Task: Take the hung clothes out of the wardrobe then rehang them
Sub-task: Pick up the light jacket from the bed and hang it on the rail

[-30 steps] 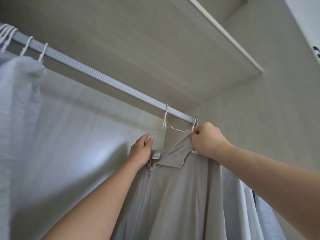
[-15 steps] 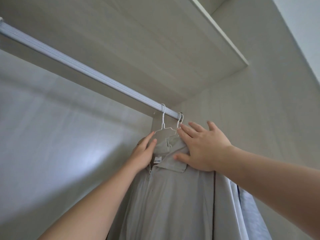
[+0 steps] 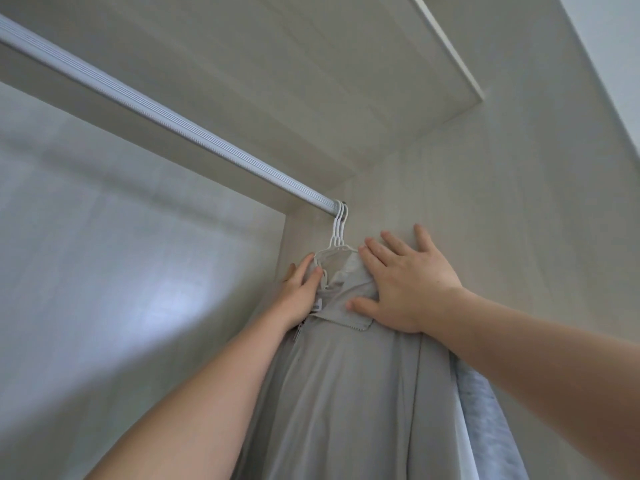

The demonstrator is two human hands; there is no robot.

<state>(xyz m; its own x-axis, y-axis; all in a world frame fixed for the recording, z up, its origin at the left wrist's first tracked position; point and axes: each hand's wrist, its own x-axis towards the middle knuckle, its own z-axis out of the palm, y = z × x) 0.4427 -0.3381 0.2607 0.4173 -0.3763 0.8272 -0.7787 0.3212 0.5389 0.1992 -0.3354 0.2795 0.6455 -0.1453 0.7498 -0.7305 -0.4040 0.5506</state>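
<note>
A grey zip-front jacket (image 3: 346, 386) hangs on a white hanger (image 3: 335, 244) at the far right end of the silver wardrobe rail (image 3: 166, 112), bunched with other white hanger hooks against the side wall. My left hand (image 3: 300, 289) grips the left side of the collar and hanger shoulder, thumb on the front. My right hand (image 3: 403, 282) lies flat with fingers spread, pressing the jacket's right shoulder and collar toward the wall. Behind the jacket a light blue garment (image 3: 485, 420) hangs, mostly hidden.
The wardrobe's right side wall (image 3: 502, 220) stands directly behind my right hand. A shelf underside (image 3: 311, 81) runs above the rail. The pale back panel (image 3: 121, 254) fills the left.
The jacket and its hanger slid right along the rail until the hooks bunched at the end. My right hand, which gripped the hanger a second ago, now presses flat.
</note>
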